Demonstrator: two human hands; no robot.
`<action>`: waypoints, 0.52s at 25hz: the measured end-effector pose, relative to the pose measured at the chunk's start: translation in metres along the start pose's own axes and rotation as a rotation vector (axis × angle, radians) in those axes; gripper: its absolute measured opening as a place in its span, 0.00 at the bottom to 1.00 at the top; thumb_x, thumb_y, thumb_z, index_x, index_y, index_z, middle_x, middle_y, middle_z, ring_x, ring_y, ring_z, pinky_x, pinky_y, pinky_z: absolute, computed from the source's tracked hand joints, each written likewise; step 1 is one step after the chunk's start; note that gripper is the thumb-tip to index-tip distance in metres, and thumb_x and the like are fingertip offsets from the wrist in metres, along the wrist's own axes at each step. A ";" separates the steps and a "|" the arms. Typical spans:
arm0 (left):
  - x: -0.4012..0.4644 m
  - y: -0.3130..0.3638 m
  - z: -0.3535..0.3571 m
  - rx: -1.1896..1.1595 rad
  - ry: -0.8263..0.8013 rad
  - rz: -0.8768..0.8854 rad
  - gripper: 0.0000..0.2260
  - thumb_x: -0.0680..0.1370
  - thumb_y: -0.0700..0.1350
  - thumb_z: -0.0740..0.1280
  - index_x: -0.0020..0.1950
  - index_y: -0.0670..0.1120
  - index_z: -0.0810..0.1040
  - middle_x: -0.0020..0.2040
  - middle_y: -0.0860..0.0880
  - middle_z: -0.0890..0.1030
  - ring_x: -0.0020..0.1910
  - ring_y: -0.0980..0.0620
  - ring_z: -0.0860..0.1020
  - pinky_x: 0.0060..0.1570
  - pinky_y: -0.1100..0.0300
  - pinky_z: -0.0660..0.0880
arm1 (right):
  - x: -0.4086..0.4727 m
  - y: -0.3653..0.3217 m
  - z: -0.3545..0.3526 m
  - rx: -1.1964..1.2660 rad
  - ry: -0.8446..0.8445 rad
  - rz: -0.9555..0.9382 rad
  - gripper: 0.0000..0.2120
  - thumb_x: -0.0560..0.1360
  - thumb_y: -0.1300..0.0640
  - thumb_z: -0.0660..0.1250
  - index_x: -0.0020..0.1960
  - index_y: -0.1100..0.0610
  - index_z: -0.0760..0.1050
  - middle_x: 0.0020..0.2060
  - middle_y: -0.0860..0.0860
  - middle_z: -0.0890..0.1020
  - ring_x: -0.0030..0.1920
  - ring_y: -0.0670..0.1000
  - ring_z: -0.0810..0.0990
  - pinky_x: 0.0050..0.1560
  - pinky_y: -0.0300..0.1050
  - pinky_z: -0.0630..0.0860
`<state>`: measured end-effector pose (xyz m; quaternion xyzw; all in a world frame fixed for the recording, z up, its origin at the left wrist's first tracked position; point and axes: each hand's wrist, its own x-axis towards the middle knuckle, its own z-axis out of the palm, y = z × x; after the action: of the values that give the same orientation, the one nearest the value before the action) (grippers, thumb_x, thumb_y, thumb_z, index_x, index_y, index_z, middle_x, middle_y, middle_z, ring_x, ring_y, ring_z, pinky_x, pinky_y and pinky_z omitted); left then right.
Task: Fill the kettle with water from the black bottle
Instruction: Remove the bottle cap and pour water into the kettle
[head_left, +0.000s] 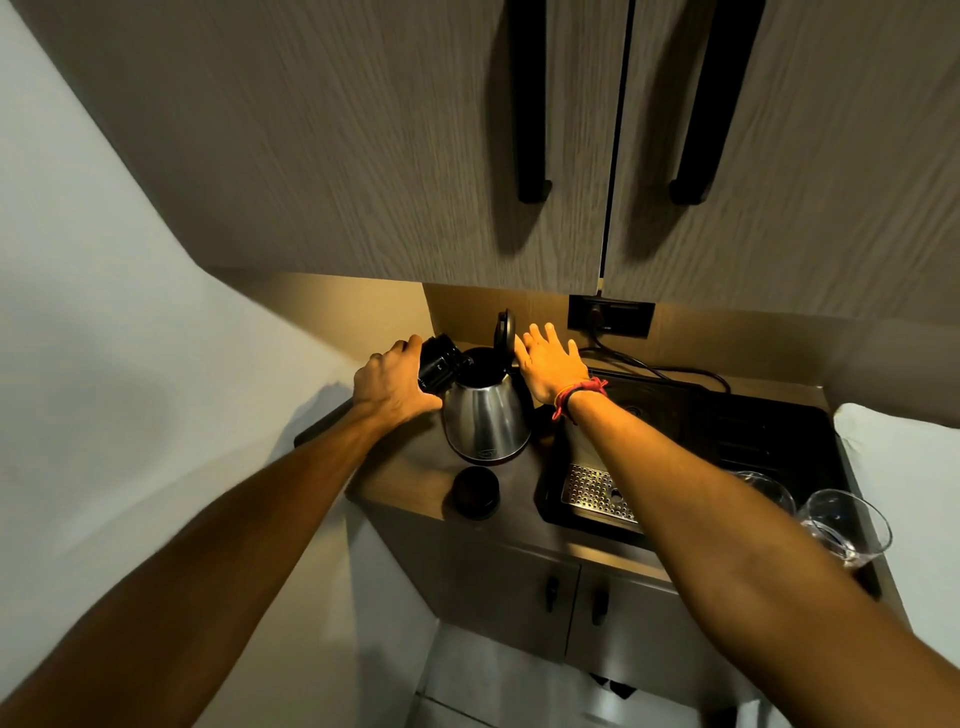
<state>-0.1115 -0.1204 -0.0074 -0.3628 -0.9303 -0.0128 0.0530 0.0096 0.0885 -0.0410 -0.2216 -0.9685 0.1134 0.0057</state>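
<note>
A steel kettle (485, 421) stands on the brown counter (410, 478) with its black lid (505, 332) flipped upright. My left hand (392, 384) grips the black bottle (441, 361), tilted with its mouth over the kettle's open top. My right hand (550, 361) is spread, fingers apart, just right of the raised lid, touching or nearly touching it; it holds nothing. A round black cap (475, 491) lies on the counter in front of the kettle. No water stream can be made out.
A black tray (769, 441) with a perforated metal drip grid (592, 491) fills the counter's right side, with two clear glasses (841, 525) at its near corner. A wall socket (610, 314) and cord sit behind. Upper cabinets (467, 156) hang low overhead; a wall lies left.
</note>
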 end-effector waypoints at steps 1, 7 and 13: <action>0.001 0.001 -0.001 0.015 -0.006 0.000 0.38 0.63 0.63 0.76 0.65 0.48 0.66 0.59 0.44 0.80 0.54 0.38 0.81 0.49 0.45 0.80 | 0.000 0.000 -0.001 0.007 0.000 0.001 0.22 0.81 0.55 0.49 0.75 0.57 0.56 0.77 0.59 0.55 0.78 0.62 0.47 0.73 0.69 0.52; 0.002 0.002 -0.004 0.045 -0.020 -0.003 0.37 0.63 0.61 0.77 0.64 0.47 0.67 0.58 0.44 0.80 0.54 0.38 0.82 0.48 0.46 0.80 | -0.002 0.000 -0.002 -0.033 -0.006 -0.021 0.24 0.80 0.57 0.54 0.75 0.56 0.56 0.77 0.60 0.55 0.77 0.64 0.47 0.73 0.69 0.54; -0.001 0.002 -0.009 0.043 -0.028 -0.015 0.37 0.63 0.60 0.77 0.65 0.47 0.68 0.59 0.44 0.80 0.54 0.38 0.81 0.49 0.46 0.80 | -0.002 0.000 -0.002 -0.022 -0.004 -0.026 0.23 0.80 0.57 0.52 0.75 0.57 0.56 0.77 0.60 0.55 0.77 0.64 0.47 0.73 0.69 0.54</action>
<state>-0.1089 -0.1201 0.0010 -0.3546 -0.9337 0.0118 0.0478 0.0114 0.0882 -0.0393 -0.2089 -0.9725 0.1032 0.0030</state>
